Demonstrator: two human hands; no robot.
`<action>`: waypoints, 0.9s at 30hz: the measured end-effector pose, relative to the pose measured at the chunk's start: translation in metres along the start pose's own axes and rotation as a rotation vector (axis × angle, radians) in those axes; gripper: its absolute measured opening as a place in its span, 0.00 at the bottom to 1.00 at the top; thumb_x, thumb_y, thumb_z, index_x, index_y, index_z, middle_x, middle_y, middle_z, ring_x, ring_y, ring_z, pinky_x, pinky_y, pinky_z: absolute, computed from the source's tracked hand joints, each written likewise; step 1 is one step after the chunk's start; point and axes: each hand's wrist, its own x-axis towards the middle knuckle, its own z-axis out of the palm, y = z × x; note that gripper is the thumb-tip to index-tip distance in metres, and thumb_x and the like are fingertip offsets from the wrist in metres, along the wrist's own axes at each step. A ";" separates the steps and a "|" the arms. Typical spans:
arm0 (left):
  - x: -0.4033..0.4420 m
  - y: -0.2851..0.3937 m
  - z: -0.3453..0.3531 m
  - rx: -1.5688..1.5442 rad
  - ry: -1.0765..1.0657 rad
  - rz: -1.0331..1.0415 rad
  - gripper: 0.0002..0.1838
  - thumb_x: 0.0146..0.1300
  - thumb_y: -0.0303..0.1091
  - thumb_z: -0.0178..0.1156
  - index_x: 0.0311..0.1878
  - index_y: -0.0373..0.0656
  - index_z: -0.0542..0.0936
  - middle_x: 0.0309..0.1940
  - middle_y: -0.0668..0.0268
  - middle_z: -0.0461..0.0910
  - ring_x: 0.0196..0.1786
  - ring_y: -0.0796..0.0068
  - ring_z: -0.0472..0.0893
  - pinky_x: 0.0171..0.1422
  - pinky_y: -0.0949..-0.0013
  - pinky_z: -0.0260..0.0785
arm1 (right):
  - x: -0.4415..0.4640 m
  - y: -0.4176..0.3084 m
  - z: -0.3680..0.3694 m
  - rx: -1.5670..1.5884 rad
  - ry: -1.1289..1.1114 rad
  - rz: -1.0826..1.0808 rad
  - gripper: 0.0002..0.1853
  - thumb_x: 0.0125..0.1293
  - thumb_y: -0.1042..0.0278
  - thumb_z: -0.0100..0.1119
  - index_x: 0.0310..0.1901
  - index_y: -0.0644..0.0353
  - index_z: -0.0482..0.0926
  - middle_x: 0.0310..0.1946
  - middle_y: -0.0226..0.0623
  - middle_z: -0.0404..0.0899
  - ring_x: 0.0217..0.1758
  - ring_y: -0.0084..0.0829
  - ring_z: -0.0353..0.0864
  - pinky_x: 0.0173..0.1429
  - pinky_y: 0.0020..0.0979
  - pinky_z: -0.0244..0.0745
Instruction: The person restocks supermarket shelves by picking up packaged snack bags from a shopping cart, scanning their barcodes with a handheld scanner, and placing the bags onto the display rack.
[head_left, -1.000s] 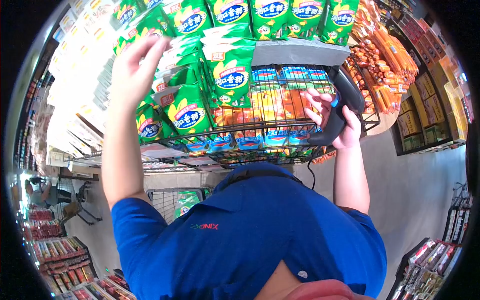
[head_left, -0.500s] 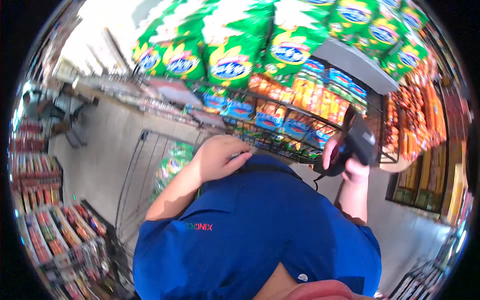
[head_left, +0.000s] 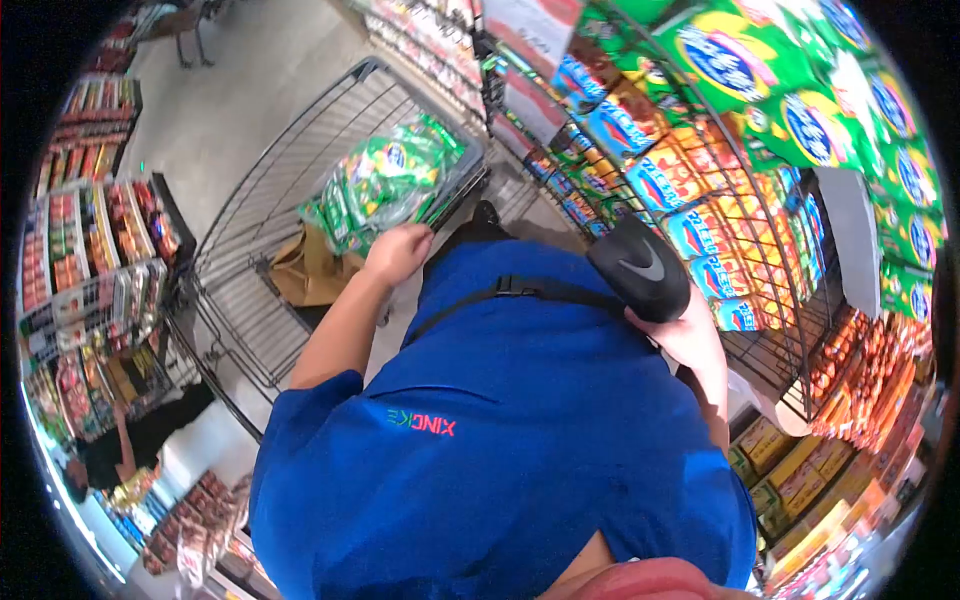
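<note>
Green packets (head_left: 390,175) lie in the shopping cart (head_left: 255,215), seemingly to stay together, with the left hand (head_left: 398,256) curled near its edge, grip unclear, and the right hand (head_left: 677,330), outside it, supporting a black device (head_left: 640,268).

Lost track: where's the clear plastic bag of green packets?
In the head view, the bag lies upper left, inside the dark wire cart, near the left hand.

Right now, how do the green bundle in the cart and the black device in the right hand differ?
The green bundle looks crinkled and multicoloured; the black device is smooth and dark, with a pale curved mark. The bundle lies in the cart, while the device is held in the right hand.
</note>
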 end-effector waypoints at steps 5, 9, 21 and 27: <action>-0.012 -0.024 0.005 -0.266 0.489 -0.063 0.08 0.61 0.33 0.57 0.37 0.40 0.81 0.34 0.55 0.81 0.39 0.51 0.80 0.43 0.57 0.73 | 0.022 -0.006 0.019 -0.040 0.059 0.023 0.27 0.51 0.76 0.71 0.55 0.64 0.74 0.49 0.38 0.80 0.53 0.27 0.76 0.61 0.30 0.68; -0.016 -0.086 0.015 -0.398 0.332 -0.367 0.11 0.62 0.38 0.56 0.39 0.41 0.81 0.35 0.54 0.82 0.39 0.53 0.81 0.44 0.58 0.73 | 0.055 -0.015 0.039 -0.021 0.067 0.138 0.26 0.51 0.76 0.71 0.54 0.64 0.75 0.47 0.36 0.81 0.50 0.25 0.78 0.58 0.29 0.70; -0.020 -0.258 0.085 -0.248 0.548 -1.032 0.25 0.59 0.44 0.57 0.55 0.37 0.75 0.52 0.47 0.77 0.56 0.51 0.76 0.60 0.57 0.67 | 0.107 -0.015 0.089 -0.177 -0.020 0.588 0.22 0.53 0.73 0.69 0.52 0.61 0.77 0.45 0.37 0.82 0.47 0.26 0.78 0.55 0.29 0.71; 0.038 -0.298 0.078 -0.374 0.396 -0.889 0.28 0.59 0.45 0.55 0.61 0.41 0.72 0.59 0.47 0.72 0.61 0.51 0.72 0.64 0.57 0.65 | 0.111 -0.021 0.106 -0.092 0.050 0.499 0.25 0.51 0.78 0.70 0.53 0.64 0.75 0.45 0.32 0.81 0.47 0.23 0.77 0.56 0.27 0.70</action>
